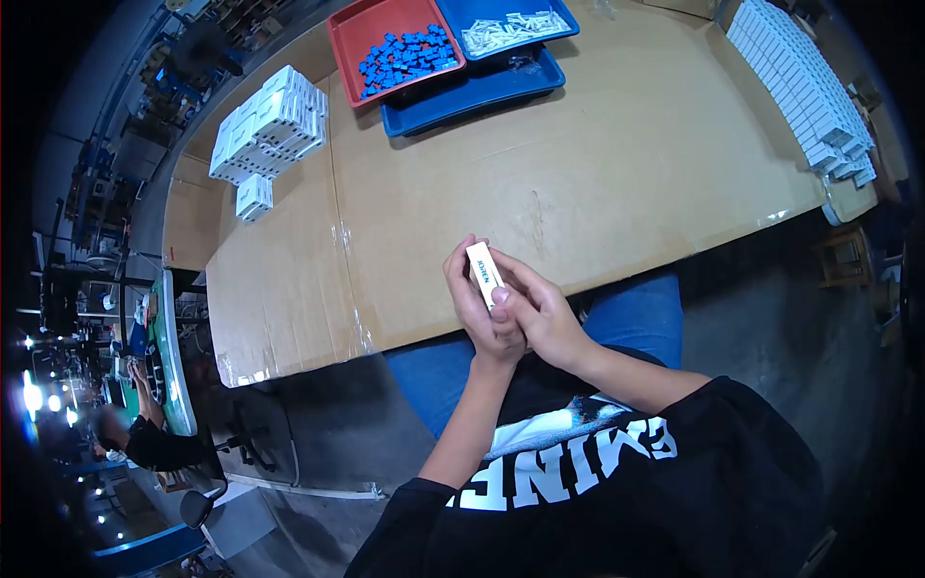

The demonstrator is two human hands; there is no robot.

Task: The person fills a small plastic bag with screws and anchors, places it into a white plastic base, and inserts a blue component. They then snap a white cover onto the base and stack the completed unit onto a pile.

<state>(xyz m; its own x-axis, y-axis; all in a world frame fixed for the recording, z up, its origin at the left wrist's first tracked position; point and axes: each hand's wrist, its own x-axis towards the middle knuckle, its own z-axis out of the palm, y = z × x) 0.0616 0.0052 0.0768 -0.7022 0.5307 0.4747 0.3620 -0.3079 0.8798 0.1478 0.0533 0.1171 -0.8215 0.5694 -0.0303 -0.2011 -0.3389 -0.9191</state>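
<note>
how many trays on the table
3. A red tray with blue parts; a blue tray with white parts, right of it; and a lower blue tray, partly covered by those two. More could be hidden underneath.

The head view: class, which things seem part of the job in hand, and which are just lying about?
Probably the job:
small white box, held by left hand and right hand
blue pieces in red tray
white pieces
left white stack
right white stack

Probably lying about:
wooden stool

Unclear: lower blue tray
</note>
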